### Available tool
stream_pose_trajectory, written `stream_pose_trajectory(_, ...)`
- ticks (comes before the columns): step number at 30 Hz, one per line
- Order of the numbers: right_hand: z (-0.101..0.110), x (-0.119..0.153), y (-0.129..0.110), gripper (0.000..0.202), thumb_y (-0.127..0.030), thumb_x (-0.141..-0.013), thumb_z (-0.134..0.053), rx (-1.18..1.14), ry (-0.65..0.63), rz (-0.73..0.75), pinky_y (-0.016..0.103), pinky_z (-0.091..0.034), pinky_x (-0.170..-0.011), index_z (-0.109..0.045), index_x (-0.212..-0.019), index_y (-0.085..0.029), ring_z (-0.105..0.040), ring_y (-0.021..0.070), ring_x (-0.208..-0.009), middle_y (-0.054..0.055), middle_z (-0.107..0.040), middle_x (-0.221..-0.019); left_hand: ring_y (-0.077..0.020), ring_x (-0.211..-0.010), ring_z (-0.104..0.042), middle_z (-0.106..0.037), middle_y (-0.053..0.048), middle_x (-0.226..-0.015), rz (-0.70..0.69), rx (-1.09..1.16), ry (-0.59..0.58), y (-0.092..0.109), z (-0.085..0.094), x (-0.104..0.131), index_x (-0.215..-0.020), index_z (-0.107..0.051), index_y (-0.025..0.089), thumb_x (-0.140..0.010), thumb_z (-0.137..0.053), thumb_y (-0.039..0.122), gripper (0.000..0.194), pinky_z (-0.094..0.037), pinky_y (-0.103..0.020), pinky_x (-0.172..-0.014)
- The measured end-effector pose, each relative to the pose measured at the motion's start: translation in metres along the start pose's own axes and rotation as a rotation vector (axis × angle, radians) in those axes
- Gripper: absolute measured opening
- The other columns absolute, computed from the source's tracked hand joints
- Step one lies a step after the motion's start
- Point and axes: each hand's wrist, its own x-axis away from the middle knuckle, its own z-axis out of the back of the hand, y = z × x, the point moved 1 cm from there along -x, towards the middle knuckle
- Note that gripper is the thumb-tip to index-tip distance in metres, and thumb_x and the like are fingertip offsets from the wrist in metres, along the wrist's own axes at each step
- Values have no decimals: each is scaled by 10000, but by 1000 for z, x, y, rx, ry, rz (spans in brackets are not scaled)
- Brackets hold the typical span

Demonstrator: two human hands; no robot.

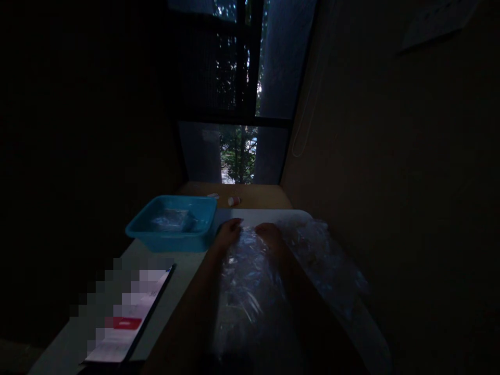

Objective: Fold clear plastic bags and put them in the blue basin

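A clear, shiny plastic bag (248, 291) stretches from the near edge of the white table (250, 213) up between my forearms. At its far left corner, my left hand (229, 232) is closed with its fingertips on the plastic. Opposite it, my right hand (269, 233) has curled fingers pinching the far right corner of the same bag. The scene is dim, so finger detail is faint, and I cannot make out whether anything lies inside the bag. To the right of my right forearm lies a crumpled heap of clear plastic bags (324, 255).
A blue plastic basin (175, 244) at the left holds a clear plastic packet (172, 219). Nearer me lies a clipboard with papers (135, 307), partly pixelated. Behind the table, a small white and red bottle (234, 201) rests on the wooden sill (265, 195) below a window.
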Motion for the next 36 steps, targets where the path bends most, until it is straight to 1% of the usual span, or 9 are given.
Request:
stream_pose_trajectory(4, -2, -1, -2, 165, -236, -678, -489, -123, 51, 40, 245, -425, -619, -642, -671, -174, -585, 153, -674, 23, -647, -695, -203, -920, -542, -636, -72, -951, -90, -169, -56, 6, -3, -11, -904, -643, 164, -590, -574, 196, 323, -377, -321, -856)
stream_pose_trajectory(6, -2, -2, -2, 173, -248, -677, -487, -225, 80, 72, 248, -430, -628, -634, -675, -156, -579, 150, -660, 30, -640, -679, -204, -871, -556, -650, -62, -892, -92, -186, -88, 6, -2, -13, -839, -662, 170, -585, -585, 249, 277, -388, -318, -828)
stream_pose_trajectory(11, -1, -4, -5, 178, -271, -666, -504, -354, 95, 65, 265, -445, -664, -621, -696, -140, -580, 156, -690, 43, -642, -705, -165, -629, -560, -628, -30, -628, 90, 4, -113, 8, 1, -12, -628, -629, 133, -559, -581, 354, 237, -431, -259, -600)
stream_pose_trajectory(15, -3, -5, -3, 231, -230, -711, -440, -389, 186, 38, 284, -420, -806, -613, -849, -161, -567, 152, -874, 56, -637, -931, -122, -534, -511, -580, 0, -545, 148, 145, -64, 21, 3, -5, -593, -591, 132, -511, -624, 374, 258, -395, -218, -515)
stream_pose_trajectory(17, -4, -5, -2, 267, -178, -715, -412, -375, 188, 31, 285, -391, -860, -604, -901, -173, -548, 142, -938, 51, -618, -1003, -109, -502, -491, -562, 9, -520, 162, 191, -46, 27, 4, -2, -601, -588, 134, -506, -633, 383, 270, -377, -209, -486)
stream_pose_trajectory(24, -3, 1, -6, 239, -159, -690, -429, -270, 63, 80, 288, -434, -781, -635, -809, -187, -587, 154, -822, 27, -658, -859, -111, -417, -461, -526, -2, -440, 309, 326, -37, 27, 6, -4, -533, -566, 134, -540, -542, 532, 398, -352, -227, -427)
stream_pose_trajectory(26, -1, 2, -8, 250, -143, -677, -422, -279, 53, 91, 284, -436, -773, -637, -799, -178, -587, 154, -810, 33, -657, -845, -123, -458, -494, -555, -14, -477, 275, 287, -29, 26, 4, -6, -564, -586, 130, -558, -529, 532, 406, -382, -236, -462)
stream_pose_trajectory(32, -3, 3, -14, 192, -213, -671, -473, -498, -19, 95, 274, -443, -750, -640, -753, -161, -587, 163, -811, 47, -655, -816, -182, -795, -573, -651, -79, -832, -37, 38, -52, 16, -2, -11, -809, -637, 120, -634, -521, 392, 345, -423, -281, -742)
stream_pose_trajectory(36, -5, 2, -20, 195, -233, -660, -486, -625, -47, 41, 263, -457, -702, -628, -770, -156, -593, 155, -753, 38, -656, -774, -190, -849, -569, -648, -76, -894, -101, -69, -54, 6, -3, -15, -871, -636, 142, -680, -478, 318, 304, -409, -308, -804)
